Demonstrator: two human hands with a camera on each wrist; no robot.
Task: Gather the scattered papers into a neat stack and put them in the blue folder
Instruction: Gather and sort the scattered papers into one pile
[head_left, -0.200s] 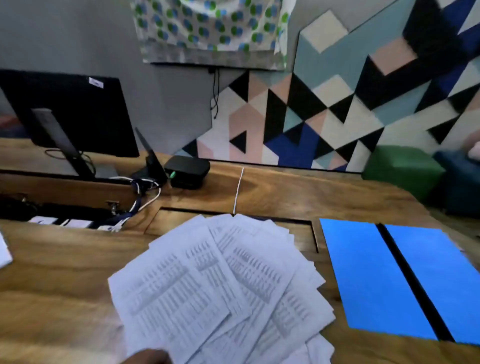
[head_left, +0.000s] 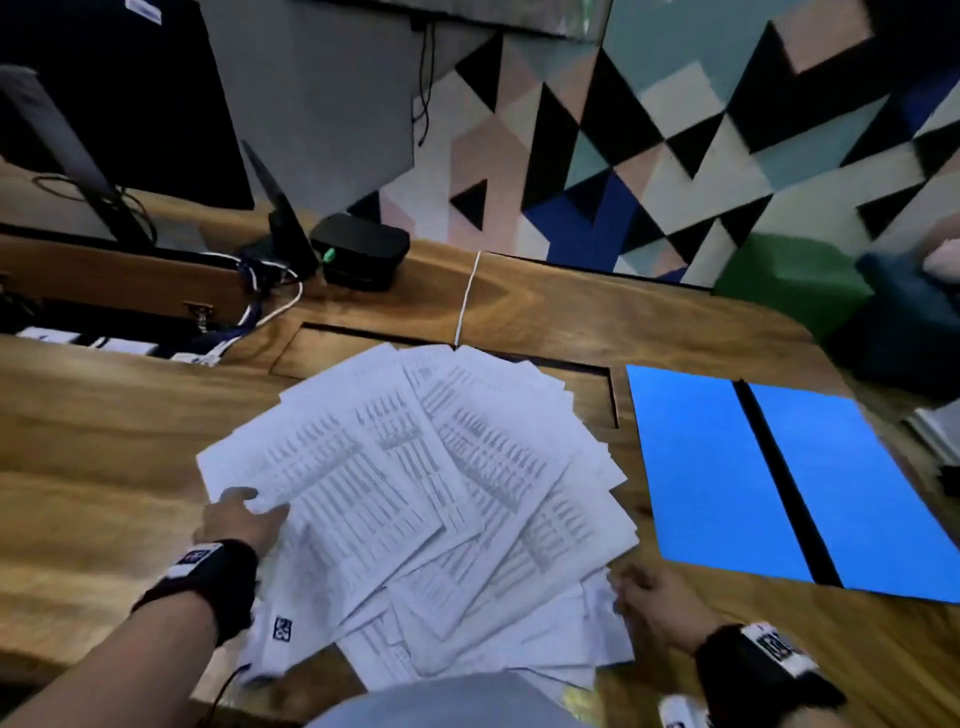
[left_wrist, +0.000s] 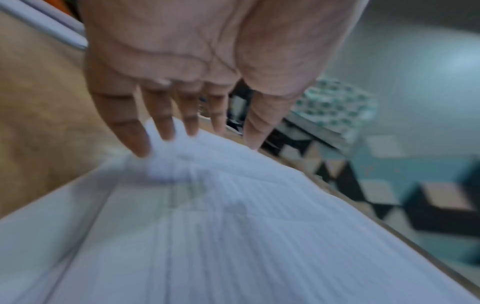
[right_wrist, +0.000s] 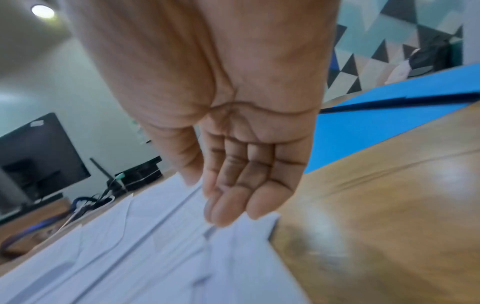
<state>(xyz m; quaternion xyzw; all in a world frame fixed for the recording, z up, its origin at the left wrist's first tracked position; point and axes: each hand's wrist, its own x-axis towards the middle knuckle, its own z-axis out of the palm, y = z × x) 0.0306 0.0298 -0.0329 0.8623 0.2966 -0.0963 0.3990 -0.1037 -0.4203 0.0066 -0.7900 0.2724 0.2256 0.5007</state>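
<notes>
Lower left of the head view, your left hand (head_left: 236, 522) has spread fingers resting on the fanned papers (head_left: 415, 499) mid-frame. Lower right, your right hand (head_left: 647, 597) touches their edge, fingers together and lightly bent. Nothing's stacked yet; the blue folder (head_left: 696, 467) lies open at right, holding no paper.

The worktop (head_left: 545, 306) is grained wood with a soft sheen. The papers (head_left: 415, 493) are thin, matt white printed sheets. The folder (head_left: 696, 467) looks like smooth, matt blue card.
</notes>
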